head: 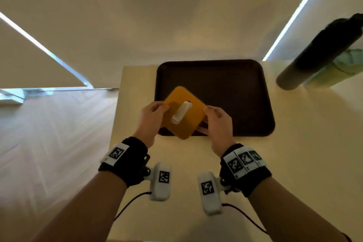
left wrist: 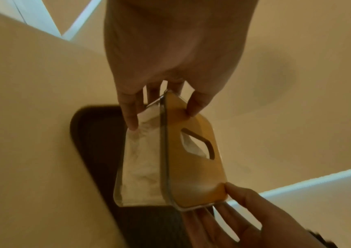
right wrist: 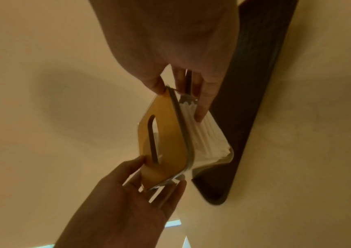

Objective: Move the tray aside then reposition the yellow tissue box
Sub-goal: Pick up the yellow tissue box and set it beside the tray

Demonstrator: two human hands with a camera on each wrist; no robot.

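Observation:
The yellow tissue box (head: pixel 183 112) has a yellow lid, clear walls and a white tissue poking from its slot. It is held in the air, turned diagonally, over the near left part of the dark brown tray (head: pixel 231 84). My left hand (head: pixel 152 116) pinches its left corner and my right hand (head: pixel 216 122) pinches its right corner. In the left wrist view the left hand (left wrist: pixel 162 104) has its thumb on the yellow tissue box (left wrist: pixel 193 167) lid and fingers on the clear wall. In the right wrist view the right hand (right wrist: pixel 183 94) grips the yellow tissue box (right wrist: pixel 166 147) the same way, beside the tray (right wrist: pixel 253 100).
The tray lies on a pale table (head: pixel 294 153) whose left edge runs just left of the tray, with floor (head: pixel 49 143) beyond. A dark cylinder (head: pixel 318 53) and a green object (head: pixel 341 68) stand at the table's far right.

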